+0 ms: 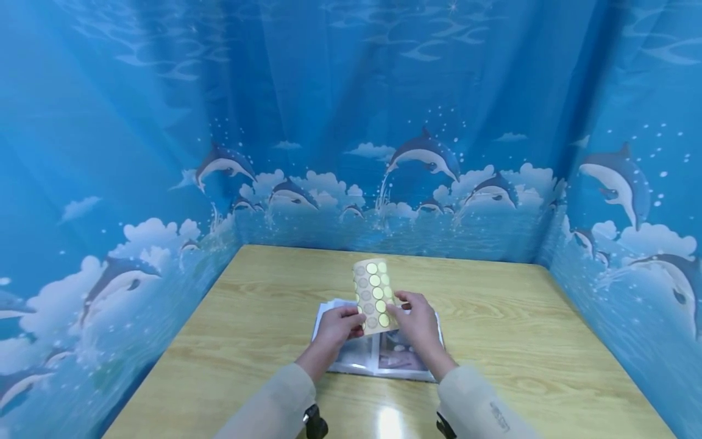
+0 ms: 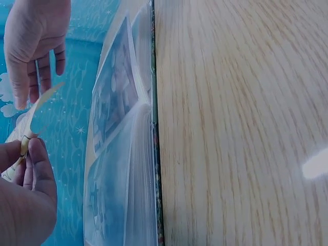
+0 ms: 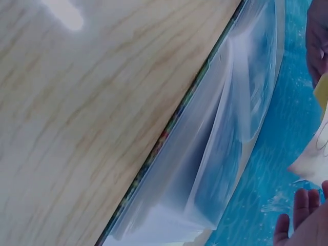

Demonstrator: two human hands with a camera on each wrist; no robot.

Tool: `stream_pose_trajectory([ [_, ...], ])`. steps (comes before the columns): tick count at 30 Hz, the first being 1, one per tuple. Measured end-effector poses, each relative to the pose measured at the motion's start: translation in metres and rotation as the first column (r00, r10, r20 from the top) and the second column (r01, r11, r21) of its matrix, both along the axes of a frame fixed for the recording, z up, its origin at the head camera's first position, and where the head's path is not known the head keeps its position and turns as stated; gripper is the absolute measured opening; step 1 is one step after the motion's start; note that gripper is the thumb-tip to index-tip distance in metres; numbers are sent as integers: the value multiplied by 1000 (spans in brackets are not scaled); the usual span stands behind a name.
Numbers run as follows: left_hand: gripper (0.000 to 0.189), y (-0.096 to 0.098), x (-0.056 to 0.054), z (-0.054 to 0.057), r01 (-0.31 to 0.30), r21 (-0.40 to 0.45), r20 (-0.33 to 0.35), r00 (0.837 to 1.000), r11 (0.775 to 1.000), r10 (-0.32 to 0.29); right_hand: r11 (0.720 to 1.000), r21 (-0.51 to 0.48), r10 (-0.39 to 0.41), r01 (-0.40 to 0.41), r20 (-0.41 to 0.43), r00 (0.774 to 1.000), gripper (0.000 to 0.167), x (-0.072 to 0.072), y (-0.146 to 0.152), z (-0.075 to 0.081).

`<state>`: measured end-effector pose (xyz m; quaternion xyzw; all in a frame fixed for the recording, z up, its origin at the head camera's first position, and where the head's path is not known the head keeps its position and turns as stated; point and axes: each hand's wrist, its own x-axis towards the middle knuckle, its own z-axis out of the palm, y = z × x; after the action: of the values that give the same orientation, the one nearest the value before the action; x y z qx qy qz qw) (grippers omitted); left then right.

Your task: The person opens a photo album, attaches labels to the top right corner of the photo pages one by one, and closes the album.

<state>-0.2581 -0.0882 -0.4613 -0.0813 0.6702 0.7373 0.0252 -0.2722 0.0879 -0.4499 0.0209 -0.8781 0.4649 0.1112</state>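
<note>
My left hand [image 1: 336, 329] pinches the lower left edge of a cream sheet of round, gold-looking stickers [image 1: 377, 296], held up above an open photo album [image 1: 356, 358]. The sheet bends slightly, with several pale circles down one column. My right hand [image 1: 421, 326] is at the sheet's right side; in the left wrist view its fingers [image 2: 44, 72] hang nearly straight beside the sheet's edge. Whether the right thumb touches the sheet I cannot tell. The album has clear plastic pockets, with a picture [image 2: 115, 84] in the right-hand page.
The album lies on a wood-grain table [image 1: 247, 317], near its middle. Blue curtains with dolphins [image 1: 340, 110] enclose the table's back and sides. Bright glare [image 1: 390, 421] shows on the front of the tabletop.
</note>
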Motion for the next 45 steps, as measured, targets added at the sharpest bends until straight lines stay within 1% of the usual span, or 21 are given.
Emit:
stream_pose_trajectory([
  [3,26,1,0,-1,-17,2,-2,1000,1000,17,997,69,24,-17,-97,995,32,6,-3,-4],
  [7,26,4,-1,-2,-41,1,0,999,999,41,986,163,60,-26,-209,976,22,14,-5,-10],
  [12,25,9,0,-2,-71,-6,14,997,997,71,965,260,87,-13,-275,957,20,25,-5,-14],
  [14,25,11,0,-3,-80,-8,12,997,997,80,957,289,88,-3,-282,955,21,29,-6,-15],
  [18,25,13,1,-4,-89,-13,9,996,996,89,949,315,86,17,-310,947,21,35,-9,-19],
  [24,25,15,2,-3,-94,-7,28,995,996,94,946,323,90,27,-343,935,20,36,-15,-20],
  [27,24,18,1,-2,-82,8,27,996,997,81,947,320,88,32,-352,932,20,36,-17,-20],
  [32,24,22,1,-1,-67,8,45,997,998,67,941,334,74,51,-351,934,20,36,-18,-19],
  [35,24,23,1,1,-62,10,42,997,998,62,937,344,66,64,-353,933,20,35,-18,-19],
  [40,23,26,2,3,-54,47,36,998,997,52,938,341,48,70,-325,944,20,35,-15,-18],
  [45,24,28,3,3,-37,83,17,999,996,36,946,318,33,68,-301,953,19,36,-14,-19],
])
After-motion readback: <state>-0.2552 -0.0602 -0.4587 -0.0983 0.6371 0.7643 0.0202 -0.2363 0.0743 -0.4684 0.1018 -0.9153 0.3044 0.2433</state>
